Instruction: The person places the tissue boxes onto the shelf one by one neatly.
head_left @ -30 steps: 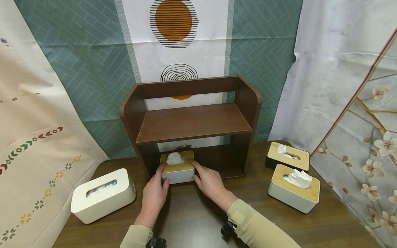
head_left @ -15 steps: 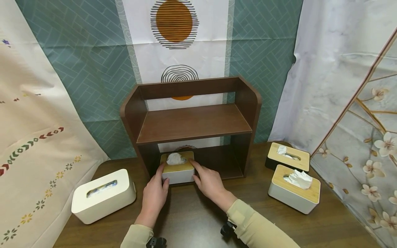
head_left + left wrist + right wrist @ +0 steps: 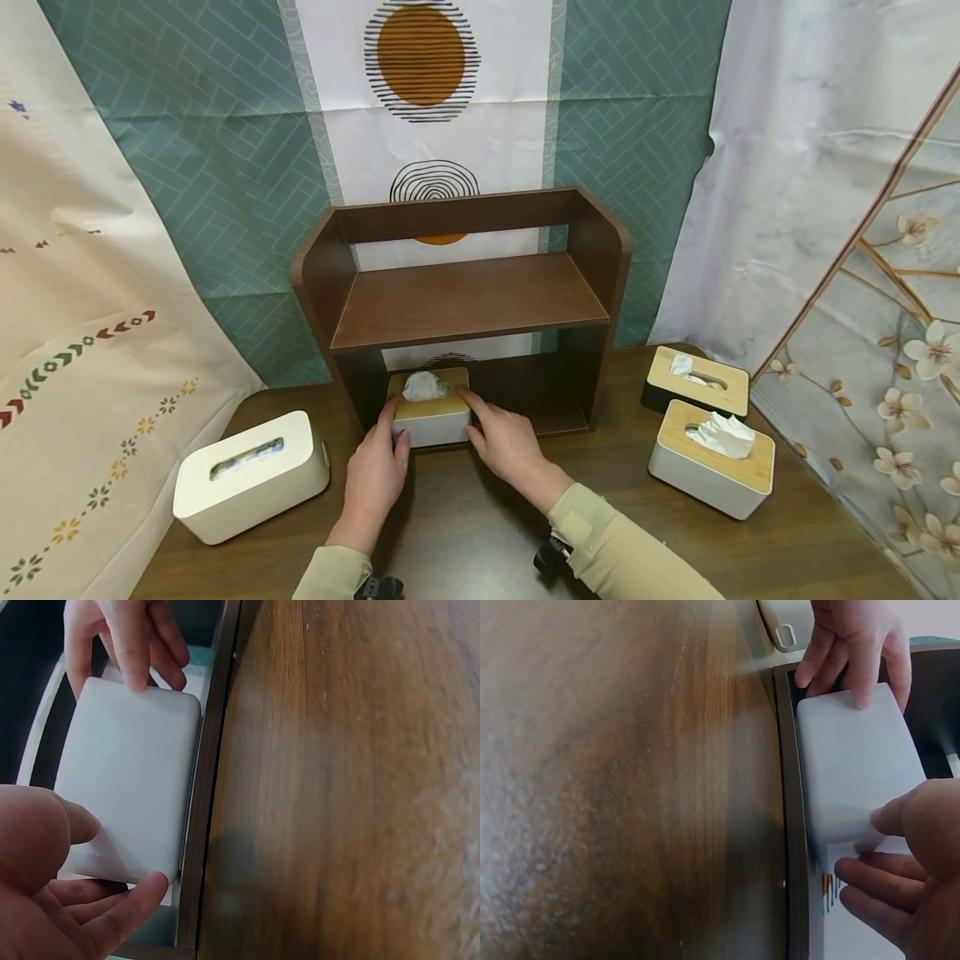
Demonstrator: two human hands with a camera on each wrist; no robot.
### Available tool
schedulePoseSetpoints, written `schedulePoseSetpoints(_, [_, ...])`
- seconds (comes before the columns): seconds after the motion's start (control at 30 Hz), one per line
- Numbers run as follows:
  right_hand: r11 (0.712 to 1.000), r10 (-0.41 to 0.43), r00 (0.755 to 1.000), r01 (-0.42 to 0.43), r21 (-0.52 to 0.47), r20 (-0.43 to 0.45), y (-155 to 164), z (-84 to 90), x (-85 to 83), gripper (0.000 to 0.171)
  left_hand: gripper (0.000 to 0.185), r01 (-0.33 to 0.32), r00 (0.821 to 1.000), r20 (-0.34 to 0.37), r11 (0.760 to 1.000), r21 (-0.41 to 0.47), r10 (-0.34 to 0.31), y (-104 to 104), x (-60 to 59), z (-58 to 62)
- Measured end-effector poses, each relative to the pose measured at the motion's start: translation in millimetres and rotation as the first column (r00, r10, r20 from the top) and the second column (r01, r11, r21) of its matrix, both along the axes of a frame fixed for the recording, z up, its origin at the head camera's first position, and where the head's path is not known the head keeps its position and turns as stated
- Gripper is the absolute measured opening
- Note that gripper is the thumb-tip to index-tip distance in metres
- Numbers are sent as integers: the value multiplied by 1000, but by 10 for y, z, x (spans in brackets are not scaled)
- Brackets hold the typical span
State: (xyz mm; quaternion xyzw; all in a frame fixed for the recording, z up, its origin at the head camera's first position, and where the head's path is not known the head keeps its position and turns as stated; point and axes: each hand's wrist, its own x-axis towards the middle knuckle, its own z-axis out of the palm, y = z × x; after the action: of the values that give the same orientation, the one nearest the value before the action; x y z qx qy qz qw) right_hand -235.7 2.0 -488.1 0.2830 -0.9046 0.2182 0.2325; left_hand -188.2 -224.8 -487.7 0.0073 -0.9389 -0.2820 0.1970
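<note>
Nothing but the head view's framing had shifted, slightly, since half a second earlier. Left hand at half past seven and right hand at four o'clock held a tissue box, each grip part-closed, thumb to the front. Its long axis ran nine to three, toward nine o'clock in the shelf unit's lower compartment; its base's contact was hard to tell. Worktop lay at six.

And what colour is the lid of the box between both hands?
Yellowish tan; the lid shows best in the head view.
</note>
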Motion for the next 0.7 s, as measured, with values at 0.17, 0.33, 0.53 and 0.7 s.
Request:
schedulePoseSetpoints(0.17, [1000,-21,1000,21,14,8,43,13,25,67,60,1,1000,-31,1000,3,-1,31,55,32])
schedulePoseSetpoints(0.33, [998,-54,998,53,33,14,140,41,67,68,62,-5,996,-94,1000,-23,3,63,116,62])
schedulePoseSetpoints(0.53, [996,-73,997,72,58,12,299,101,171,70,62,-12,991,-134,998,-67,3,101,204,119])
schedulePoseSetpoints(0.7, [995,-79,997,79,60,-10,454,147,298,69,61,-17,989,-148,996,-86,4,158,288,180])
